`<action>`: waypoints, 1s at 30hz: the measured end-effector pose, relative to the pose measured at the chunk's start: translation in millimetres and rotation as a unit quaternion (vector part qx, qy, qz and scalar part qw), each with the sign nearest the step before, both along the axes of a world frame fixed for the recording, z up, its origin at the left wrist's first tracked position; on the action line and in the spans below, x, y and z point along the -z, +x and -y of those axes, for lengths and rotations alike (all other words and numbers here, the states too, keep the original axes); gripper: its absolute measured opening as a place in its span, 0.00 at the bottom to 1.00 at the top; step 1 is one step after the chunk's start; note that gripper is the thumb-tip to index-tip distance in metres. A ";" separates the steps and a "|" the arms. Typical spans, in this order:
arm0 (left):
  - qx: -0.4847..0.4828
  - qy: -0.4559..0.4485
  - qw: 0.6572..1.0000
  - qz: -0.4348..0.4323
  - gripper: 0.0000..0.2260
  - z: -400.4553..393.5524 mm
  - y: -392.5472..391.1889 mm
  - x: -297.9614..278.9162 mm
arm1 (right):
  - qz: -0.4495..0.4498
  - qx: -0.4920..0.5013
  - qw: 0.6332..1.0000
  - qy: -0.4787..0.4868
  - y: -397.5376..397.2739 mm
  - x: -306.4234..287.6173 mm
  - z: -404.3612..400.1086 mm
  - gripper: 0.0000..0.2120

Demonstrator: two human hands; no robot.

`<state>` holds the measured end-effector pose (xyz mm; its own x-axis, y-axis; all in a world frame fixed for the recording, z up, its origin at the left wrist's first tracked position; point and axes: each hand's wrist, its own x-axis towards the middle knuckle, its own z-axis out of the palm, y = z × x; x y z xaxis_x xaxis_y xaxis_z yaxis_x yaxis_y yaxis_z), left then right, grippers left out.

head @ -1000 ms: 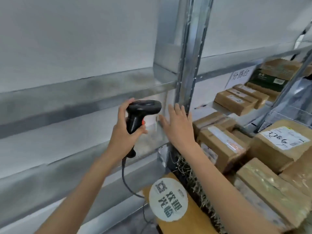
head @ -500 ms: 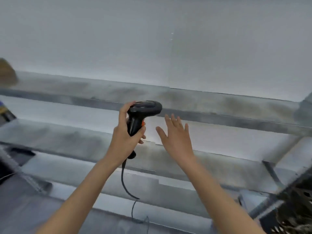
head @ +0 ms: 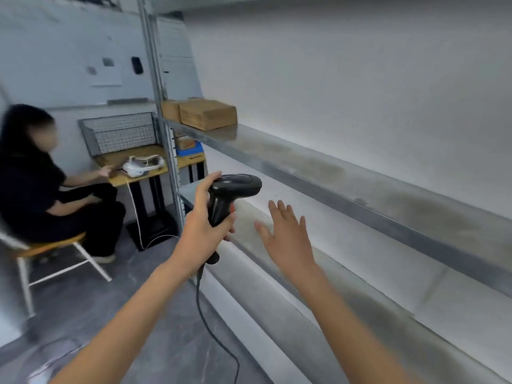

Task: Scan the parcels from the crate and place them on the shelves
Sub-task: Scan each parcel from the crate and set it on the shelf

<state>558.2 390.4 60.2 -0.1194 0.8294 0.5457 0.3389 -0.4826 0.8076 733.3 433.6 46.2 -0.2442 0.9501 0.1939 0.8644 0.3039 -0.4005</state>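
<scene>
Even bright light, motion blur, wide-angle warp

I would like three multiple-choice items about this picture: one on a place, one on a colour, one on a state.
1. Where do the cardboard parcels lie?
A. at the far end of the upper metal shelf
B. on the floor
C. in the right hand

2. What colour is the barcode scanner?
A. white
B. black
C. yellow

3. How is the right hand?
A. gripping a parcel
B. closed into a fist
C. open, holding nothing

Answers:
1. A, the boxes sit on the shelf beside the upright post.
2. B, its head and handle are black.
3. C, its fingers are spread, while the left hand grips the scanner.
</scene>
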 end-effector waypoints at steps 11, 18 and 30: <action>-0.166 -0.018 0.986 -0.018 0.38 -3.9 -193.1 9.6 | 0.003 -0.150 0.989 -0.018 -211.1 8.3 -68.7 0.30; -0.252 -0.015 0.967 -0.005 0.39 -8.8 -261.9 19.4 | 0.011 -0.209 0.978 -0.019 -293.5 14.0 -110.7 0.30; -0.326 -0.017 0.945 0.007 0.39 -109.8 -328.5 24.5 | 0.020 -0.269 0.963 -0.015 -380.1 13.9 -231.9 0.31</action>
<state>229.7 500.2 35.8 -0.6180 0.5943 0.5147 0.5451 -0.1479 0.8252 353.2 665.5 32.3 -0.7088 0.6896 0.1483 0.6003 0.7002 -0.3864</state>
